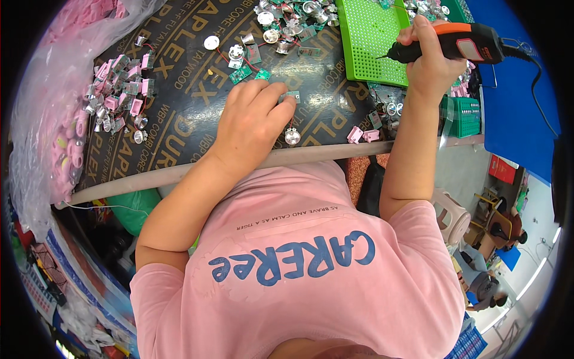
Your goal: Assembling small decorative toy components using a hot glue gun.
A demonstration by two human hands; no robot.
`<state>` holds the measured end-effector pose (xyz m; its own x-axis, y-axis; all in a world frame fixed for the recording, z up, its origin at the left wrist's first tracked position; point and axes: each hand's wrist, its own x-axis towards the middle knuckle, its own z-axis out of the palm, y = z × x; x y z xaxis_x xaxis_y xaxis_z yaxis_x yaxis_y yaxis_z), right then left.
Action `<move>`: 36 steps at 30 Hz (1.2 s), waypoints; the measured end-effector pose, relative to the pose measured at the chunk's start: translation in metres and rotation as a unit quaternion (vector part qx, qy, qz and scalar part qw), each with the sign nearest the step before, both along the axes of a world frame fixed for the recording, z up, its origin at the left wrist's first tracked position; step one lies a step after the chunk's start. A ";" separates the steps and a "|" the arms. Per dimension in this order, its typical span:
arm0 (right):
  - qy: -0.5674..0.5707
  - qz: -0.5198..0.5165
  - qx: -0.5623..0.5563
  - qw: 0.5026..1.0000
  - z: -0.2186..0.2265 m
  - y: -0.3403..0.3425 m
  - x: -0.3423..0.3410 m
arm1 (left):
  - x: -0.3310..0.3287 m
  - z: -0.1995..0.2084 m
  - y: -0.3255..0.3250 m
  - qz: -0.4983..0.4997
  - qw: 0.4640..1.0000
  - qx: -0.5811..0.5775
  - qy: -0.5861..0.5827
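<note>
My right hand (431,63) is wrapped round a black and orange electric screwdriver (476,45). The thin tip points left, over a bright green perforated tray (371,51). Near the middle of the table, my left hand (254,119) is closed on a small green circuit board (292,96), whose end sticks out beside the fingers. A silver reflector lamp (292,136) hangs from a wire just below that hand. Beyond its fingertips lie another green circuit board (241,74) and a white round lamp (211,42).
Pink housings with silver reflectors (122,90) are heaped at the left, beside a clear plastic bag (66,149) of pink parts. More boards and reflectors (293,24) pile up at the far side. Two pink housings (363,134) lie near the table's front edge (323,152). A dark green basket (463,116) stands right.
</note>
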<state>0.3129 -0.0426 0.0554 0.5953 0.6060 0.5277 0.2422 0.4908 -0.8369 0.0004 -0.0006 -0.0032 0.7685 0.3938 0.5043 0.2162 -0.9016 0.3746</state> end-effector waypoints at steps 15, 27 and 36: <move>0.111 0.228 -0.014 0.967 0.036 -0.009 -0.071 | 0.002 -0.008 0.000 0.010 0.999 0.047 -0.021; 0.043 0.245 -0.037 0.968 0.009 0.012 -0.126 | 0.006 -0.006 -0.002 0.022 0.995 0.092 -0.027; 0.022 0.254 -0.045 0.966 0.008 0.014 -0.128 | 0.007 -0.006 -0.001 0.018 0.995 0.088 -0.036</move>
